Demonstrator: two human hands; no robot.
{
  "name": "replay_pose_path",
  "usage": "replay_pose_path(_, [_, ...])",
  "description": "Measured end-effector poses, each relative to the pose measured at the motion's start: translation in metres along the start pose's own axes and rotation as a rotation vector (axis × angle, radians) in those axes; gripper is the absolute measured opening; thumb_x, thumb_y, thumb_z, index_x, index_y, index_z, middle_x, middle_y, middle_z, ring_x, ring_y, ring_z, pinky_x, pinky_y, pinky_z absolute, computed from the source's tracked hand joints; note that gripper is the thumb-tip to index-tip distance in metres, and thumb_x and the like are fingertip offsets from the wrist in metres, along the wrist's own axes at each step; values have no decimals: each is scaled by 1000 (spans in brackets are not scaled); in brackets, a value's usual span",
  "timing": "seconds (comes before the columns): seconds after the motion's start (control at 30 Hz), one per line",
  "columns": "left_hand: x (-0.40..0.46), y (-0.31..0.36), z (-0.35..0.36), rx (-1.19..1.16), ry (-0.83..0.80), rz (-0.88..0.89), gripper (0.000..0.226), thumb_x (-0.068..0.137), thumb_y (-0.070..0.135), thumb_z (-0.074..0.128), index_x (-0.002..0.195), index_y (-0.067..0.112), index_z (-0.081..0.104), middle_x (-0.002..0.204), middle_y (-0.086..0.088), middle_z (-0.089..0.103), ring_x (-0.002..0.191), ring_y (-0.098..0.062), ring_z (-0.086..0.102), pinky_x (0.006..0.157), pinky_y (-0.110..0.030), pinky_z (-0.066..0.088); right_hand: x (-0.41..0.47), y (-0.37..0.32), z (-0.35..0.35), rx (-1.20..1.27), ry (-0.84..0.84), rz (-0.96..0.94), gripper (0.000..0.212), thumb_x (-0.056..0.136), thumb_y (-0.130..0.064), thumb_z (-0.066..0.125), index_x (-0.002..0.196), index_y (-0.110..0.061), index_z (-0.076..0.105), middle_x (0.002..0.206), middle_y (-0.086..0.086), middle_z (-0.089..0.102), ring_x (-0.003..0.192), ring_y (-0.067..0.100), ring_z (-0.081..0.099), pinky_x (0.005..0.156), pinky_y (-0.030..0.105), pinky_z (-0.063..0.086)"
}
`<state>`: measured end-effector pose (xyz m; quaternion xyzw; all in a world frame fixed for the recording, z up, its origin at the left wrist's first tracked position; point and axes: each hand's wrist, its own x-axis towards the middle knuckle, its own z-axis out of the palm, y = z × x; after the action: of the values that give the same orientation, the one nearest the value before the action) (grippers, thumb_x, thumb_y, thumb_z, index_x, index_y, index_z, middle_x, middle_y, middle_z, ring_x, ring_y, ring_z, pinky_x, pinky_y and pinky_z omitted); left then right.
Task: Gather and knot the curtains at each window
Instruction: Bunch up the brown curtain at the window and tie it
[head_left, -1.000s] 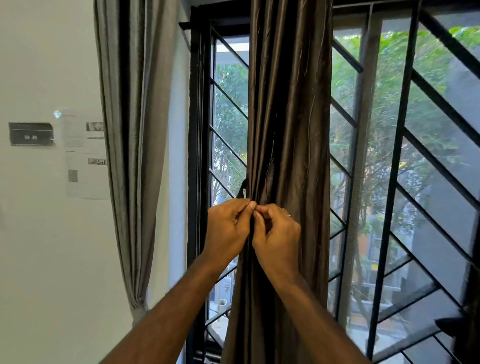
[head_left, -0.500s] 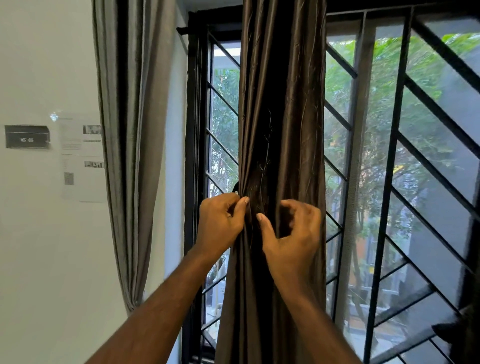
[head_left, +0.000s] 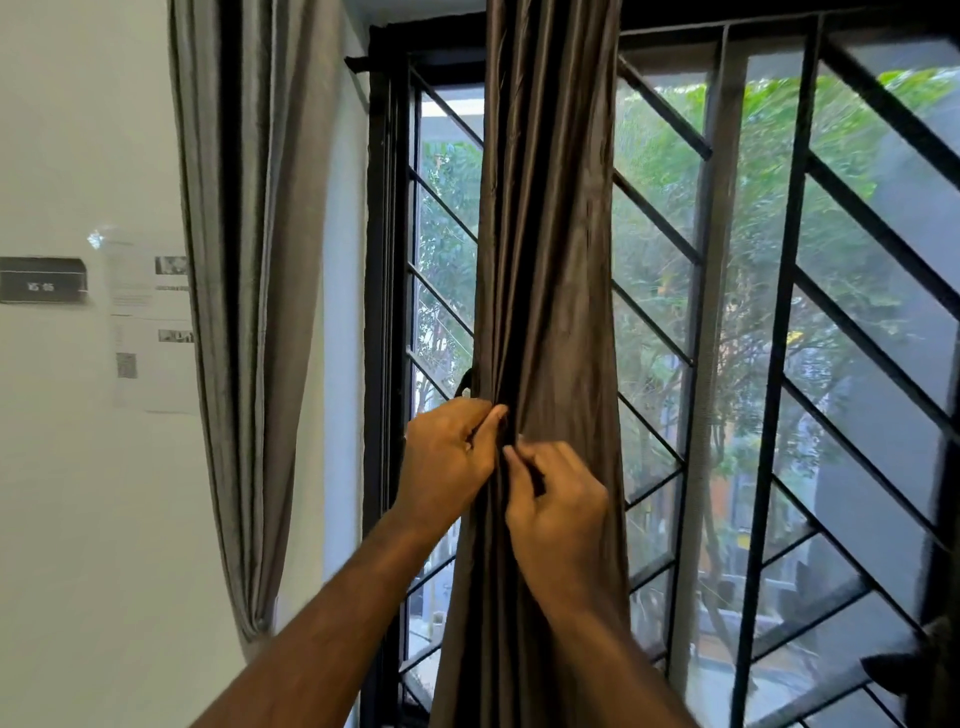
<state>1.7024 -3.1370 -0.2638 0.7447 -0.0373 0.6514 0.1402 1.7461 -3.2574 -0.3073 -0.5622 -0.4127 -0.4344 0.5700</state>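
A dark brown curtain (head_left: 550, 218) hangs gathered in folds in front of the barred window (head_left: 779, 338). My left hand (head_left: 447, 457) pinches the curtain's left folds at mid height. Just below and to the right, my right hand (head_left: 561, 499) is closed on the middle folds, its fingertips close to the left hand's thumb. A second, grey curtain (head_left: 244, 260) hangs to the left against the wall, drawn in near its lower end.
The black window frame (head_left: 379, 312) stands between the two curtains. Diagonal metal bars cross the glass, with trees outside. Paper notices (head_left: 150, 322) and a small dark plate (head_left: 41, 280) are on the white wall at left.
My right hand, spread open on the curtain half a second ago, has closed on the folds and moved left toward my left hand. The view shifted slightly.
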Motion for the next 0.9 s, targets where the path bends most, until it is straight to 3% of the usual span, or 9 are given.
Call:
replay_pose_path(0.17, [-3, 5, 5, -140, 20, -75, 33, 95, 11, 62, 63, 8, 61, 54, 7, 51, 50, -6, 46, 50, -28, 37, 4, 1, 11, 34, -2, 59, 10, 91, -1, 67, 88, -9, 72, 80, -3, 64, 70, 12, 60, 64, 26, 49])
replay_pose_path(0.3, [-4, 11, 1, -197, 25, -108, 30, 97, 14, 61, 68, 8, 69, 57, 4, 61, 52, -12, 56, 50, -32, 45, 5, 1, 14, 51, -7, 62, 11, 93, -1, 67, 86, -9, 71, 77, -3, 61, 68, 11, 58, 61, 30, 48])
replay_pose_path(0.4, [-6, 16, 1, -245, 11, -134, 34, 99, 15, 58, 66, 9, 66, 55, 6, 58, 50, -11, 54, 50, -30, 43, 5, 2, 17, 55, -38, 74, 13, 94, -4, 65, 84, -11, 68, 77, -5, 58, 67, 10, 55, 60, 31, 48])
replay_pose_path(0.5, [-5, 16, 1, -246, 17, -161, 34, 96, 26, 64, 70, 4, 65, 54, -2, 57, 48, -18, 52, 49, -38, 44, 7, 5, 18, 60, -59, 51, 13, 93, -3, 63, 83, -11, 66, 76, -5, 57, 65, 10, 52, 58, 29, 43])
replay_pose_path(0.67, [0, 12, -1, -177, 31, -176, 26, 95, 11, 66, 68, 13, 62, 55, 6, 54, 52, -12, 50, 51, -30, 40, 13, 8, -4, 84, -132, -39, 5, 92, -17, 70, 93, -16, 74, 87, -9, 67, 83, 7, 61, 72, 29, 51])
replay_pose_path(0.73, [-1, 9, -4, -196, 33, -181, 22, 95, 15, 64, 75, 8, 70, 59, 0, 59, 54, -17, 55, 52, -37, 45, 16, 15, -18, 55, 9, 59, 12, 92, -23, 72, 103, -19, 71, 100, -9, 63, 96, 11, 59, 80, 28, 51])
replay_pose_path(0.8, [-1, 6, -6, -212, 34, -182, 22, 95, 19, 62, 81, 7, 74, 63, -5, 64, 59, -22, 60, 56, -42, 50, 25, 31, -25, 31, 109, 317, 29, 90, -27, 76, 116, -25, 63, 115, -8, 57, 105, 15, 56, 86, 28, 49])
replay_pose_path(0.9, [-3, 8, -5, -213, 44, -178, 21, 95, 19, 62, 83, 6, 75, 66, -7, 66, 62, -24, 61, 58, -44, 51, 40, 50, -25, 228, -97, 664, 42, 92, -31, 74, 131, -29, 58, 115, -14, 62, 103, 10, 62, 86, 31, 54])
